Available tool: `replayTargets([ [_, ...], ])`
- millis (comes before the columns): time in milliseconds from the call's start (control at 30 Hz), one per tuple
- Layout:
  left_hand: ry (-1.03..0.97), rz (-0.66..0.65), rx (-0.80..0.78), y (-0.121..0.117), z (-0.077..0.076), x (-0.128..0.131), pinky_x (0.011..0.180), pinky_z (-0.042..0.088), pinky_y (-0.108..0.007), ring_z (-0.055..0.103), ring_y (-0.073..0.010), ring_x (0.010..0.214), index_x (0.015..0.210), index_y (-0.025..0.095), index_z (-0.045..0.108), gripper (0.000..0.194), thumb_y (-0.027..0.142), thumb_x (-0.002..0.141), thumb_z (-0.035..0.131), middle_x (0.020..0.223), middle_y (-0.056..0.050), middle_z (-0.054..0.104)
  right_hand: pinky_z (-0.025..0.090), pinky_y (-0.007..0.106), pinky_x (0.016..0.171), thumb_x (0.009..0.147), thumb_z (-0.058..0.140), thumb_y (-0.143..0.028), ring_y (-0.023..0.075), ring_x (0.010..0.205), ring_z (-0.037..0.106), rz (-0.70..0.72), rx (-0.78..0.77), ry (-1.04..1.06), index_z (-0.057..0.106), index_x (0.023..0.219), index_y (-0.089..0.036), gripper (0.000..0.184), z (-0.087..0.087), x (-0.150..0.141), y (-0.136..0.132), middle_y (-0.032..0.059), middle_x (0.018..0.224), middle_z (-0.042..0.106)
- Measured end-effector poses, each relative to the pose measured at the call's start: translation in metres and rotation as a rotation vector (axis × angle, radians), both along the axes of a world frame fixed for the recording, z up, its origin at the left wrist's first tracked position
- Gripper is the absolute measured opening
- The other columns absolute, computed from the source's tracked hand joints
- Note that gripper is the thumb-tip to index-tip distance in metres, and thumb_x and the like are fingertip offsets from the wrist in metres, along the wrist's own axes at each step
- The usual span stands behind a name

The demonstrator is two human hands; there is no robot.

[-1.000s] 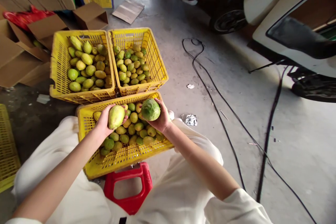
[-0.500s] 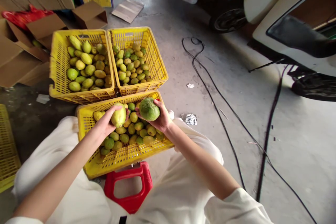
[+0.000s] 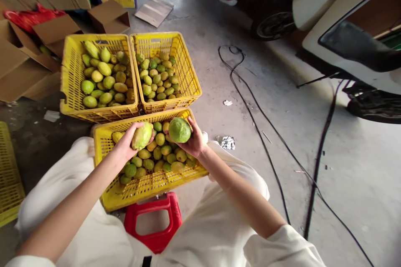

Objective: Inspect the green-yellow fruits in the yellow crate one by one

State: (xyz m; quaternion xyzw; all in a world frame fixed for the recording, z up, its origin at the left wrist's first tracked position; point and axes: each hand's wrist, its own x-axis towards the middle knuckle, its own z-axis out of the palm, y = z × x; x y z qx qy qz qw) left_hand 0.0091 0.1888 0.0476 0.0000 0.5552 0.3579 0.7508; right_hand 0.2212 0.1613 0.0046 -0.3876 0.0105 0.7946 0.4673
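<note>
My left hand (image 3: 128, 141) is closed around a yellow-green lemon (image 3: 142, 135), its thumb along the top. A rounder, bumpy green lemon (image 3: 179, 129) rests in my right hand (image 3: 194, 142), with fingers and thumb curled about its side. Both hands hover over the near yellow crate (image 3: 117, 200), which holds many smaller green and yellow lemons (image 3: 166, 150). Beyond it, a left crate (image 3: 70, 75) carries bigger lemons (image 3: 104, 68), while the right crate (image 3: 184, 64) beside it carries smaller ones (image 3: 161, 77).
Between my knees is a red plastic stool (image 3: 153, 233). Open cardboard boxes (image 3: 19, 66) lie at the left, above another yellow crate (image 3: 9, 175). Black cables (image 3: 266, 129) cross the floor at right, near a white scooter (image 3: 338, 12). A person's shoe (image 3: 227, 1) shows at the top.
Both lemons have been turned in my hands and show different sides. My hands stay over the near crate, and the view has shifted very slightly.
</note>
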Motion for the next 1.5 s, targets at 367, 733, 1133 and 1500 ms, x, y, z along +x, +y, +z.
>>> replayTargets([
  [367, -0.098, -0.033, 0.018, 0.0, 0.011, -0.005, 0.041, 0.051, -0.021, 0.063, -0.0162, 0.049, 0.087, 0.009, 0.07, 0.026, 0.027, 0.094, 0.052, 0.067, -0.012, 0.07, 0.068, 0.039, 0.074, 0.078, 0.066, -0.042, 0.0272, 0.091, 0.079, -0.037, -0.049, -0.011, 0.065, 0.103, -0.023, 0.031, -0.007, 0.007, -0.006, 0.006, 0.089, 0.08],
  [733, -0.055, 0.005, 0.128, -0.005, 0.003, -0.004, 0.047, 0.054, -0.023, 0.067, -0.0167, 0.059, 0.09, 0.015, 0.067, 0.014, 0.028, 0.089, 0.069, 0.082, -0.01, 0.074, 0.067, 0.045, 0.084, 0.083, 0.076, -0.046, 0.0263, 0.092, 0.078, -0.008, -0.01, 0.004, 0.063, 0.109, -0.025, 0.035, -0.01, 0.006, -0.01, 0.0037, 0.1, 0.079],
  [1133, -0.169, 0.02, 0.217, -0.004, 0.01, -0.005, 0.044, 0.043, -0.018, 0.056, -0.0113, 0.053, 0.085, 0.015, 0.067, 0.014, 0.028, 0.082, 0.066, 0.075, -0.005, 0.066, 0.067, 0.041, 0.083, 0.092, 0.053, -0.041, 0.0265, 0.093, 0.078, -0.031, -0.063, -0.054, 0.066, 0.106, -0.021, 0.028, 0.002, 0.002, -0.005, 0.0078, 0.089, 0.08],
  [1500, -0.115, 0.076, 0.237, -0.003, 0.003, 0.001, 0.063, 0.062, -0.026, 0.07, -0.0165, 0.067, 0.088, 0.018, 0.065, 0.011, 0.025, 0.08, 0.067, 0.079, -0.004, 0.071, 0.067, 0.038, 0.081, 0.093, 0.063, -0.045, 0.0233, 0.09, 0.079, 0.113, -0.007, -0.045, 0.059, 0.121, -0.024, 0.036, -0.007, 0.01, -0.01, 0.0045, 0.102, 0.079],
])
